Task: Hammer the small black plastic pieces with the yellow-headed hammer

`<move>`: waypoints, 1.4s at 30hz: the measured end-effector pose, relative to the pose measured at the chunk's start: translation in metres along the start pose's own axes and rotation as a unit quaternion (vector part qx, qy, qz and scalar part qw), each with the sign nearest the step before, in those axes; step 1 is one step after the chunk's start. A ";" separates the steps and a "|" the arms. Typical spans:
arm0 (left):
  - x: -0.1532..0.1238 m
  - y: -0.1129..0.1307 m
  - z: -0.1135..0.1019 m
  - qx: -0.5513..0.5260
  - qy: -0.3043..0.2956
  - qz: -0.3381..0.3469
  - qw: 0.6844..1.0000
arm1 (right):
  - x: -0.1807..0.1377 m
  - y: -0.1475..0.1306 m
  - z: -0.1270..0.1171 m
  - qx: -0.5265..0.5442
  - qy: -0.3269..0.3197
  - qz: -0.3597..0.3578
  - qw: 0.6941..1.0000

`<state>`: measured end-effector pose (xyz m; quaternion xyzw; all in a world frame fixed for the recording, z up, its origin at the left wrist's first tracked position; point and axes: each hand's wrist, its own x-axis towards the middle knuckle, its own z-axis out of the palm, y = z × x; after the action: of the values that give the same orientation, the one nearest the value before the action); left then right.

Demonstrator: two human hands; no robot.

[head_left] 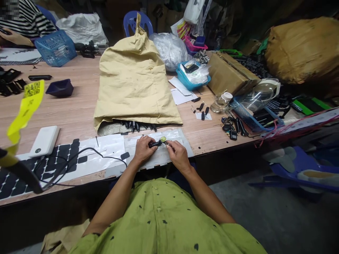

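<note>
Black part (154,144) is being gripped by the left hand (143,150), fingers clamped on it. Its green tip (163,139) is being pinched by the right hand (178,155) fingers, just above the surface (79,113).

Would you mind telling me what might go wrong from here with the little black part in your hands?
1. The left hand grips the black part and the right hand pinches the yellow-green piece on it, close to the front edge of the table. A slip may send the piece to the floor.
2. The black cable loops beside the left forearm, which could snag it.
</note>
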<state>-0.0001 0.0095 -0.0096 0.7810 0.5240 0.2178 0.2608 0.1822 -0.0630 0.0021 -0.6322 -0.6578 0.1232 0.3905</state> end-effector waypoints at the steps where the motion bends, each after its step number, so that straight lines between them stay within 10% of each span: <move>1: 0.000 0.000 0.000 -0.001 0.000 -0.001 1.000 | 0.000 0.000 0.000 -0.003 -0.004 0.001 1.000; 42: -0.014 0.001 -0.007 -0.031 -0.040 0.044 0.998 | 0.020 0.047 0.010 -0.289 0.032 0.032 0.956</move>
<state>-0.0086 -0.0029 -0.0049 0.8028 0.4712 0.2144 0.2959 0.2119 -0.0334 -0.0282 -0.7422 -0.6321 -0.0803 0.2075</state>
